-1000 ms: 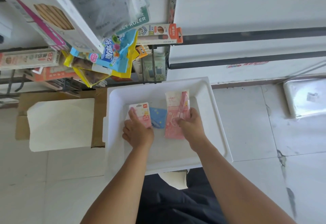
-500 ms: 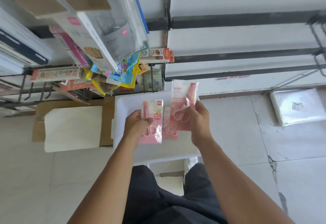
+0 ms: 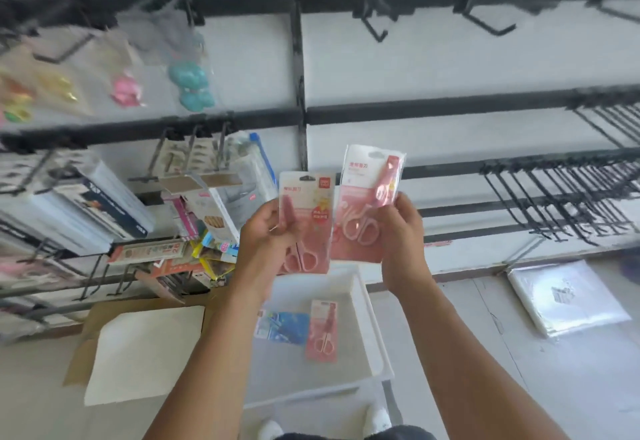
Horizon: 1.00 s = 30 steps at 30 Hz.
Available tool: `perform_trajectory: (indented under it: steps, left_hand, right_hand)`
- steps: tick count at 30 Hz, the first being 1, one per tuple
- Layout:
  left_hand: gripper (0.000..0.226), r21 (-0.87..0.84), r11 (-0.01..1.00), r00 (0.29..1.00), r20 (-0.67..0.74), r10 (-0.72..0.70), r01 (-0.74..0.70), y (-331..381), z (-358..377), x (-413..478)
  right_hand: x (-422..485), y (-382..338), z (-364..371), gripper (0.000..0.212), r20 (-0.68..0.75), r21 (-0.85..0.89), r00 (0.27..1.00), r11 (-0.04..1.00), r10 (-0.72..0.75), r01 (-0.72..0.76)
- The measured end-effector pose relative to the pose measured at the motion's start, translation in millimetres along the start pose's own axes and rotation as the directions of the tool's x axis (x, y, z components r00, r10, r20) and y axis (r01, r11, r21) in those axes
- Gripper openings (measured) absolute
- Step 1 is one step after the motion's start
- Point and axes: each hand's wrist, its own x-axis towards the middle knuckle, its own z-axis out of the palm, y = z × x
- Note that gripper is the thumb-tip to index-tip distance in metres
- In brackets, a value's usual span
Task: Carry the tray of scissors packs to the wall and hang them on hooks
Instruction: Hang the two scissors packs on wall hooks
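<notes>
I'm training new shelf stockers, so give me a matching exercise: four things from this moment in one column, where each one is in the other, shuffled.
Things:
1. blue pack
2. small pink scissors pack
3. larger pink scissors pack
4. clear plastic bag

Places:
A. in the right hand
B. on the floor by the wall
C. lying in the white tray
D. in the left hand

Pairs: 1-C, 2-D, 3-A, 4-B

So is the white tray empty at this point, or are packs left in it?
Not empty. The white tray on the floor holds a pink scissors pack and a blue pack, lying flat.
</notes>
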Motion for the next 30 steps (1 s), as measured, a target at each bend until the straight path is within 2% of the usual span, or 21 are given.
perform_trajectory:
  steps: [6,10,14,18,23,30]
  left_hand:
    - [0.041,-0.071,0.969,0.972,-0.038,0.233,-0.235,82.9,26.6,-10.5]
    - [0.043,-0.088,0.92,0.922,-0.097,0.374,-0.382,133.0,44.2,-18.1]
    - [0.039,-0.07,0.863,0.864,-0.115,0.491,-0.5,172.5,67.6,-25.2]
    - [0.04,-0.025,0.816,0.811,-0.13,0.57,-0.578,203.6,90.3,-28.0]
    - [0.049,-0.055,0.762,0.759,-0.156,0.632,-0.645,237.1,116.0,-25.2]
    - [0.047,-0.114,0.71,0.715,-0.22,0.664,-0.695,271.4,134.8,-13.2]
  right_hand:
    - [5.4,-85.7,4.2,0.023,0.087,0.068,0.982,0.985,-0.165,0.16]
    - [8.3,-137.0,1.8,0.01,0.188,0.087,0.945,0.963,-0.269,0.257]
    - [11.0,-180.3,-7.3,0.014,0.213,0.095,0.904,0.929,-0.37,0.358]
    - [12.8,-218.2,-18.1,0.015,0.221,0.106,0.88,0.907,-0.422,0.408]
    - [19.9,-255.9,-27.3,0.017,0.236,0.13,0.849,0.881,-0.473,0.455]
    - [32.5,-281.3,-24.5,0.044,0.255,0.159,0.822,0.86,-0.51,0.485]
